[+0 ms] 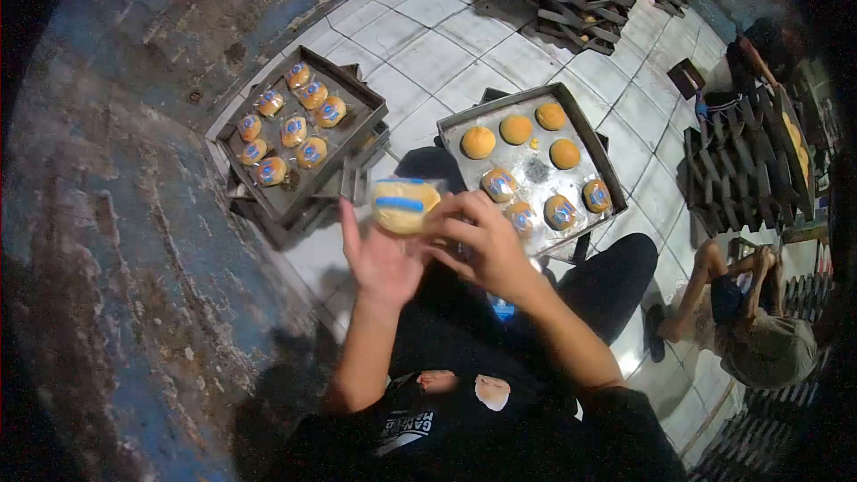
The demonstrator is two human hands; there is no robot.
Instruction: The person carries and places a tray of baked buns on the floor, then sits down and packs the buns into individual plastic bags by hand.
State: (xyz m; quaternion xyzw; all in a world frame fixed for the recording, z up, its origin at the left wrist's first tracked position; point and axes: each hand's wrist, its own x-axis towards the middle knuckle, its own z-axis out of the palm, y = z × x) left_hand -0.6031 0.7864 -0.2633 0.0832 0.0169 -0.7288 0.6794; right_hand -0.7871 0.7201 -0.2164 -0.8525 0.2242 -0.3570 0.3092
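Observation:
A pale yellow bun (399, 219) in a clear plastic wrapper with a blue band is held up in front of me, slightly blurred. My left hand (386, 263) is palm up beneath it, thumb stretched out to the side; the bun hides its other fingers. From the right, my right hand (482, 236) pinches the edge of the wrapper. Beyond it, a metal tray (536, 170) carries several bare golden buns (516, 130) at the far side and several wrapped buns (561, 211) at the near side. A stacked tray (344, 138) at left holds more wrapped buns (294, 131).
Dark trays (580, 0) are stacked at the far wall, with another stack (745, 165) at right. One person (759, 330) sits at the right, and another person's arm (757, 61) shows farther back. A worn blue wall (116, 241) stands close on the left.

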